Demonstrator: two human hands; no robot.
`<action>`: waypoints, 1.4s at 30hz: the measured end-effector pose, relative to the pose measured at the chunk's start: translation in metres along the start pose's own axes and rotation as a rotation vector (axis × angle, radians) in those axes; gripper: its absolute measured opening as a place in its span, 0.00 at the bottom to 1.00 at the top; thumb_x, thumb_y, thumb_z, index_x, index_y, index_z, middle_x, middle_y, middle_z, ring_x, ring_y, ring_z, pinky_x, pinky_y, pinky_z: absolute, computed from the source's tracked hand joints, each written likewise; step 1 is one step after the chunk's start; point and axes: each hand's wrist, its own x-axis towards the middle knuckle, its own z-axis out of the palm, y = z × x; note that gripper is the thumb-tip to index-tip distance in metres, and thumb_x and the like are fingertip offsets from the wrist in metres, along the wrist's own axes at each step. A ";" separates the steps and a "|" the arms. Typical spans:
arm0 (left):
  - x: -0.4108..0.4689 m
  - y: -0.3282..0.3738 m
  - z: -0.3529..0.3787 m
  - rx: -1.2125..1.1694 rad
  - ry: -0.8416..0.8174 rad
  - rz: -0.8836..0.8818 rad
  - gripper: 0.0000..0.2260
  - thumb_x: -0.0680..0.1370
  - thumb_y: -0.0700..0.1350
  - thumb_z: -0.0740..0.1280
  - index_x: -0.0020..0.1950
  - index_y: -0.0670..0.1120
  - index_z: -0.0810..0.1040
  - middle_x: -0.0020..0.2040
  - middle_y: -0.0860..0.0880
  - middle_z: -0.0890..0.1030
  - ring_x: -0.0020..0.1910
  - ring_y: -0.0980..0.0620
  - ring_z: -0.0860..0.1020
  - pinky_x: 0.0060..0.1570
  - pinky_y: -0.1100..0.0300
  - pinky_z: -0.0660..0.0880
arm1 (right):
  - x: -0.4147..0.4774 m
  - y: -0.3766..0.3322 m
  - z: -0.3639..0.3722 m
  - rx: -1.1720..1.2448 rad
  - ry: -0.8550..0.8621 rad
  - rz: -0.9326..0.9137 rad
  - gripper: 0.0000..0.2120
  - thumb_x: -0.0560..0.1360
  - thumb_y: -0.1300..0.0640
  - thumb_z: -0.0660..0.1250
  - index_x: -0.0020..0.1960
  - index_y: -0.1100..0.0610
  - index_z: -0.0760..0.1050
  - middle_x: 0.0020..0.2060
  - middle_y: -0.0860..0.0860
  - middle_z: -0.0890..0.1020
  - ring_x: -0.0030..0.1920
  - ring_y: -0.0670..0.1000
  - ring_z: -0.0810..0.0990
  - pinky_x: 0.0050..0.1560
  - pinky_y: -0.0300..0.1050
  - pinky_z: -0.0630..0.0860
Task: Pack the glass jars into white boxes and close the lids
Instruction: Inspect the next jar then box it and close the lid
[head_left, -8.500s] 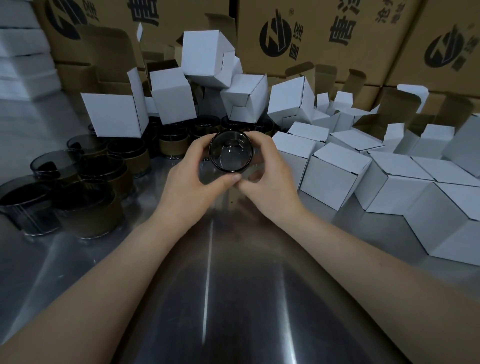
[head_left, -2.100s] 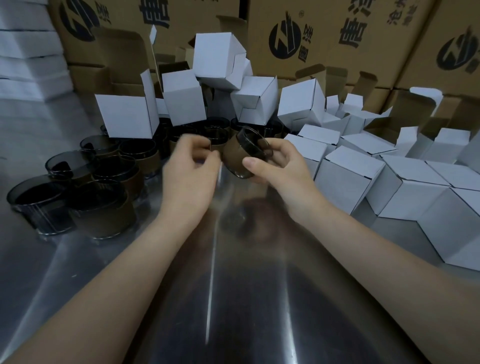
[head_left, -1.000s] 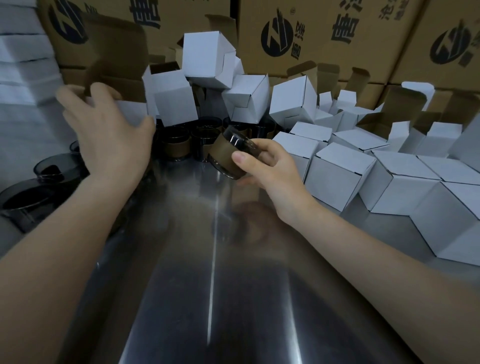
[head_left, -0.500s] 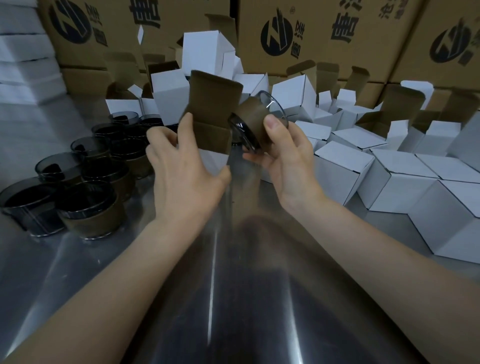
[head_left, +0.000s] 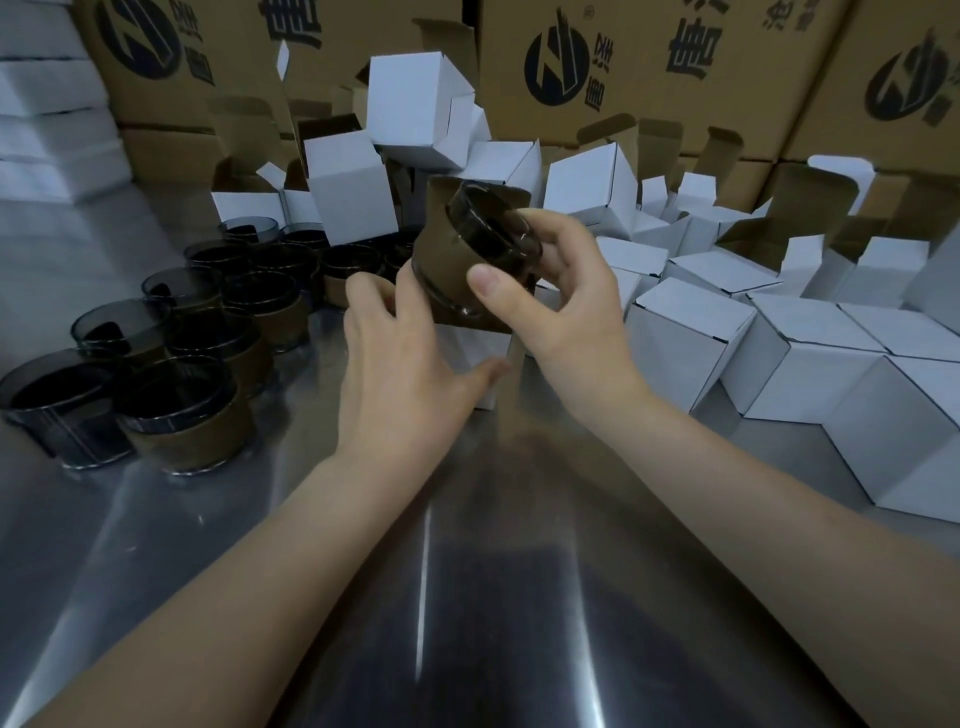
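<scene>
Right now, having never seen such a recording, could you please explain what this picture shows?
No machine here: a person works bare-handed, and the one camera sits on their head, looking forward and down. The right hand grips a dark glass jar with a brown sleeve, tilted at the open end of a white box held by the left hand. On the metal table, more jars stand at the left and closed white boxes lie at the right; brown cartons stand behind.

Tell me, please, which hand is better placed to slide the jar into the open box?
The right hand. It already grips the glass jar right at the mouth of the white box and can likely push it in, while the left hand holds that box and is better left steadying it.
</scene>
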 end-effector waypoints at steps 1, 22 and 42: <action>0.000 -0.001 0.000 -0.026 -0.002 -0.002 0.39 0.65 0.55 0.79 0.69 0.47 0.64 0.59 0.45 0.65 0.58 0.45 0.70 0.53 0.53 0.75 | 0.000 0.000 -0.001 -0.014 -0.006 -0.006 0.20 0.72 0.52 0.73 0.61 0.53 0.72 0.54 0.45 0.81 0.58 0.44 0.79 0.60 0.43 0.77; 0.015 -0.034 -0.006 -0.640 -0.303 -0.040 0.38 0.64 0.50 0.78 0.68 0.58 0.61 0.61 0.56 0.74 0.61 0.56 0.76 0.64 0.50 0.73 | 0.016 0.004 -0.016 -0.184 -0.112 0.010 0.25 0.70 0.50 0.71 0.64 0.49 0.67 0.53 0.38 0.78 0.56 0.36 0.77 0.52 0.31 0.76; 0.011 -0.031 0.001 -0.521 -0.132 0.055 0.39 0.60 0.56 0.81 0.61 0.58 0.59 0.51 0.70 0.75 0.55 0.69 0.75 0.52 0.76 0.70 | 0.028 -0.013 -0.013 -0.805 -0.265 0.131 0.26 0.62 0.42 0.78 0.53 0.51 0.73 0.52 0.48 0.66 0.50 0.45 0.68 0.39 0.30 0.64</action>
